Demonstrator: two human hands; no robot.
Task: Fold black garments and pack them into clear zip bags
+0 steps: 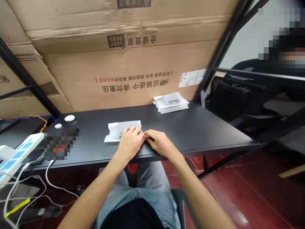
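My left hand (130, 142) rests on the right end of a white translucent plastic bag (118, 130) that lies flat near the front of the black table (195, 127). Its fingers are curled and pinched on the bag's right edge, and a ring shows on one finger. My right hand (159, 142) meets it from the right, fingers bent and pinched at the same edge. What lies between the fingertips is hidden.
A stack of similar white bags (171, 102) lies at the back right of the table. Two small white oval objects (69, 118) sit at the back left. A white power strip (16, 153) with cables hangs off the left. Cardboard boxes (133, 54) wall the back. Another person sits at far right.
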